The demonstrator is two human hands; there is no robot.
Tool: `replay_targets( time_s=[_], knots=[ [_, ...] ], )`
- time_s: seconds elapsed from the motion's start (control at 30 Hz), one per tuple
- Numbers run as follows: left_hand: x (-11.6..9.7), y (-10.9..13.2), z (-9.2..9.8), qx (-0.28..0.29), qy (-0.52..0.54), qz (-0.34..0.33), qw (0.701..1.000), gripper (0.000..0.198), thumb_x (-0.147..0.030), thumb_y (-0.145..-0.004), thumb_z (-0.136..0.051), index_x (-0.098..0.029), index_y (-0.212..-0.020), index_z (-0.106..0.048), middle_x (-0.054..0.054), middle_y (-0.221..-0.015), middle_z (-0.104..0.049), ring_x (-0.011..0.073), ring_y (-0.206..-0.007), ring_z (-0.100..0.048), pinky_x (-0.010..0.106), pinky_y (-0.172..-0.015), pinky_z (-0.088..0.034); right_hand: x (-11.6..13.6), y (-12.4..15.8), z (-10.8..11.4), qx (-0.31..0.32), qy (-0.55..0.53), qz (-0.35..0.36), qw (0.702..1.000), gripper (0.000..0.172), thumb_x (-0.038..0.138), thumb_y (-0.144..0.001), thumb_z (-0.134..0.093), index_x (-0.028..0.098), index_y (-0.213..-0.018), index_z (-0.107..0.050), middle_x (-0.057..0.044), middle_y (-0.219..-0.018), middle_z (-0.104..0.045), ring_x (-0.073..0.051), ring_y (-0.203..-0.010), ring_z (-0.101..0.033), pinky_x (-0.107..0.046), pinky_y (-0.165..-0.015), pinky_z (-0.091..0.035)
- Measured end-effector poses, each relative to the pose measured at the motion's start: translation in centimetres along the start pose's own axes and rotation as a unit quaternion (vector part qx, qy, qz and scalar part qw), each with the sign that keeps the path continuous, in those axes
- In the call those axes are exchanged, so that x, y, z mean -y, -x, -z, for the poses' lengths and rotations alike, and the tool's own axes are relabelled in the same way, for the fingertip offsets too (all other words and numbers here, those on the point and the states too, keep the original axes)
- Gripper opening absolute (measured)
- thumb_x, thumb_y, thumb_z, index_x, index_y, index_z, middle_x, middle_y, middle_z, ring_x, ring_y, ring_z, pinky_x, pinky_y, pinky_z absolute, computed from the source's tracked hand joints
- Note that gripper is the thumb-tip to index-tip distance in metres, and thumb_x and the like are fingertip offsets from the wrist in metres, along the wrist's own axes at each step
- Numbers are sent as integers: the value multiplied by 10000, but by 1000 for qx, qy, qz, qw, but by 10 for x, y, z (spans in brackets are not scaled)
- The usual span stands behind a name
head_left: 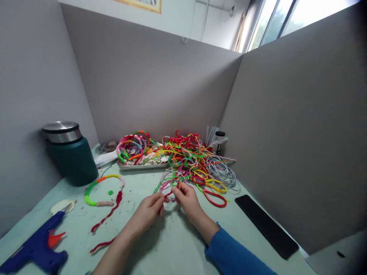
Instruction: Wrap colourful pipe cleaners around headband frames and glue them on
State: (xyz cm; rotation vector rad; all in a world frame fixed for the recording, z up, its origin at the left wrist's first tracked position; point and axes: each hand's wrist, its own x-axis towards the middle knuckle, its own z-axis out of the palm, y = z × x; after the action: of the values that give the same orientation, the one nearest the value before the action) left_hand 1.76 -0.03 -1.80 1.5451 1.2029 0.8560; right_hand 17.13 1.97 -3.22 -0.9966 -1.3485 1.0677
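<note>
A short piece of red yarn [169, 194] is stretched between my two hands above the table. My left hand [149, 212] pinches its left end, and my right hand [187, 199] pinches the other end with thumb and forefinger. Left of my hands lies a ring wrapped in coloured yarn [92, 191], in green, orange, yellow and pink. From its right side a fuzzy dark red strand [107, 217] trails down the table. Another red strand [101, 245] lies partly hidden under my left forearm. A small green bit [111, 193] sits inside the ring.
A blue glue gun [37, 244] rests at the front left, its nozzle over a pale disc [57, 207]. Behind stand a teal flask [73, 160], a metal tray [143, 167] with discs and rings, and tangled cords [186, 152]. Red-handled scissors [215, 198] and a black slab [266, 225] lie right.
</note>
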Motion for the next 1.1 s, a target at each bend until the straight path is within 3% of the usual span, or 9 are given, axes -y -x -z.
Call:
replay_targets(
  time_s=[0.17, 0.3, 0.47, 0.57, 0.63, 0.83, 1.0, 1.1],
  knots=[
    [-1, 0, 2, 9, 41, 13, 999, 377, -472, -781, -457, -127, -801, -607, -63, -474, -404, 88, -431, -312, 215, -449, -219, 3, 0, 0, 40, -46, -31, 998, 304, 436, -770, -590, 171, -656, -494, 66, -498, -441, -74, -448, -373, -202, -442, -295],
    [-2, 1, 3, 8, 16, 4, 1000, 325, -419, -807, -429, -142, -789, -598, -72, -466, -362, 90, -429, -302, 212, -443, -207, 4, 4, -3, 63, -32, -36, 997, 274, 424, -764, -599, 159, -711, -551, 57, -514, -458, -77, -452, -380, -206, -442, -299],
    [-5, 5, 1, -37, -185, -70, 980, 273, -291, -833, -407, -172, -748, -637, 23, -640, -608, 149, -610, -524, 229, -574, -319, -3, 8, -5, -1, 68, 55, 996, 226, 339, -784, -580, 158, -650, -560, 22, -596, -505, -105, -566, -424, -226, -533, -336],
    [-4, 8, -4, -46, -310, -89, 946, 275, -247, -856, -394, -203, -808, -661, 69, -771, -688, 186, -717, -597, 249, -632, -323, -10, 6, -3, -35, 111, 37, 992, 258, 359, -774, -577, 162, -615, -531, 28, -567, -480, -110, -555, -404, -231, -525, -324],
    [-4, 9, -6, -60, -336, -76, 937, 288, -258, -875, -378, -214, -851, -661, 80, -797, -697, 194, -736, -613, 251, -632, -321, -12, 3, 0, -37, 123, 17, 992, 289, 383, -767, -580, 165, -593, -503, 39, -543, -449, -104, -535, -378, -229, -505, -306],
    [-8, 8, -1, -68, -273, -59, 958, 299, -281, -877, -361, -187, -837, -642, 64, -784, -672, 181, -719, -585, 240, -628, -330, -7, -7, 8, -58, 38, -3, 998, 329, 436, -782, -568, 176, -603, -472, 65, -492, -393, -85, -472, -341, -220, -466, -275],
    [-8, 7, 3, -55, -160, -42, 985, 305, -330, -846, -379, -164, -776, -625, -10, -599, -535, 141, -592, -475, 227, -567, -313, 0, -2, 3, 73, -37, -41, 996, 310, 455, -775, -588, 169, -679, -518, 64, -514, -432, -75, -441, -363, -206, -431, -273],
    [-3, 3, 3, -24, -86, -24, 996, 298, -369, -821, -406, -155, -740, -599, -54, -509, -401, 110, -492, -368, 215, -491, -263, 3, 1, -1, 94, -40, -36, 994, 291, 418, -770, -608, 163, -662, -518, 63, -512, -433, -68, -445, -361, -200, -439, -273]
  ],
)
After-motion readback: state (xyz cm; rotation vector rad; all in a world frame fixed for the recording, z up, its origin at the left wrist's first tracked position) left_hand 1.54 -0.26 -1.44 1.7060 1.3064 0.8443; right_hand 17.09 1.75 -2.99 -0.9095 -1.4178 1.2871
